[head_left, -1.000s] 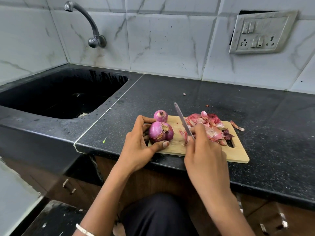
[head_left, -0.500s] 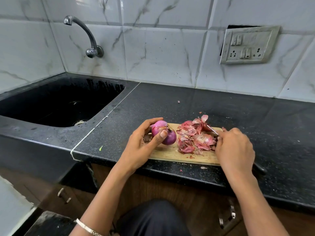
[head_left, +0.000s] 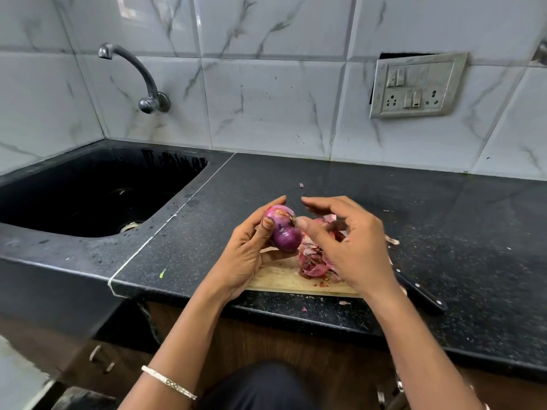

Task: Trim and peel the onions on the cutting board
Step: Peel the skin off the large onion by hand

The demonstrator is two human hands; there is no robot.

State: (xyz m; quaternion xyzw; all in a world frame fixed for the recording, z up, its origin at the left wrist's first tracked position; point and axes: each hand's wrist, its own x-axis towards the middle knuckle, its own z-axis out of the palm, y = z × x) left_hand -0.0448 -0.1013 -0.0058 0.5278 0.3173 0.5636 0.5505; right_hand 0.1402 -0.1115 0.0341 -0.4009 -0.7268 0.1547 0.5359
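My left hand (head_left: 245,255) grips a red onion (head_left: 284,235) and holds it up above the left end of the wooden cutting board (head_left: 281,279). My right hand (head_left: 355,247) hovers just right of the onion with fingers spread and loosely bent. Its thumb tip touches the onion's papery top, and it holds nothing. A heap of pink onion peels (head_left: 313,263) lies on the board under my right hand. The black-handled knife (head_left: 423,294) lies on the counter to the right of the board, partly hidden by my right wrist.
The board sits at the front edge of a black speckled counter (head_left: 444,217). A deep black sink (head_left: 59,250) is to the left, with a wall tap (head_left: 142,75) above it. A switch and socket panel (head_left: 414,87) is on the tiled wall. Peel scraps dot the counter.
My right hand has put the knife down on the counter and come over to the onion. My left hand has lifted the onion higher off the board.
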